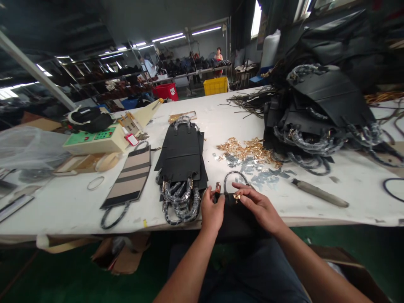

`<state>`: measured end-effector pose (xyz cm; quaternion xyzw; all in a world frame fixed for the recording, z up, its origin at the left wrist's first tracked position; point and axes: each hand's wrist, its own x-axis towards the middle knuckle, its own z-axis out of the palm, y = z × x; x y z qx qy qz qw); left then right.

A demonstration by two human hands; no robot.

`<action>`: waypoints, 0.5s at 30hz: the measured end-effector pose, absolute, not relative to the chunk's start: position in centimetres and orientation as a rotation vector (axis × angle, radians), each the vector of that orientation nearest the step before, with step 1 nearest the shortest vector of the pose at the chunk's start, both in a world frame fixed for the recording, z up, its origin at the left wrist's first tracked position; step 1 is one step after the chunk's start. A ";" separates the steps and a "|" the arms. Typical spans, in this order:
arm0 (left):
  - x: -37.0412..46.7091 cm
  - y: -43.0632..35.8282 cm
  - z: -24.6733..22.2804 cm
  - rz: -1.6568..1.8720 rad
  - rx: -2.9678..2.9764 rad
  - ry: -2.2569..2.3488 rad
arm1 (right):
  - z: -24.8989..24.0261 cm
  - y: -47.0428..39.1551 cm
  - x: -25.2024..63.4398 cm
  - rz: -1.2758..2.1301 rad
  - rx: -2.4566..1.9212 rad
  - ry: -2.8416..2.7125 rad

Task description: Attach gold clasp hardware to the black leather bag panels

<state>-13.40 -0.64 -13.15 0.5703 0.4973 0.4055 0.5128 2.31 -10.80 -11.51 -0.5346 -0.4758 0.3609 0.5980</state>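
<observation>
At the far left of the white table [63, 206], a clear plastic sheet [28, 147] lay bunched beside a green-topped control box [94, 141]. A striped beige panel [129, 179] rested next, its long axis running from the table's near edge away toward the box, a black loop handle at its near end. Beside it a stack of black panels [183, 158] lay on the same line, wrapped handles at both ends.

At the near edge, the worker's left hand [212, 210] had its fingers curled around the left top corner of a black bag piece [235, 221], pinching it by a gold fitting. The piece hung off the table edge toward the worker's lap, its top edge running left to right and its wrapped handle [235, 179] arching away across the table. The right hand [257, 204] pressed thumb and fingertips onto a small gold clasp [236, 196] on that top edge, the other fingers loosely spread.

Beyond lay a scatter of gold hardware [246, 149]. Further right, a grey-handled tool [318, 192] lay near a heap of black panels [322, 109].
</observation>
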 end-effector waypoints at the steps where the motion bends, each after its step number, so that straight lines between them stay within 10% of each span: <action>1: -13.4 -0.5 -13.0 0.980 1.307 1.173 | -11.4 -11.1 2.8 0.786 -1.295 -1.155; 15: -14.8 -0.5 -10.1 0.629 0.776 0.820 | -11.7 -11.6 5.6 0.553 -1.507 -1.481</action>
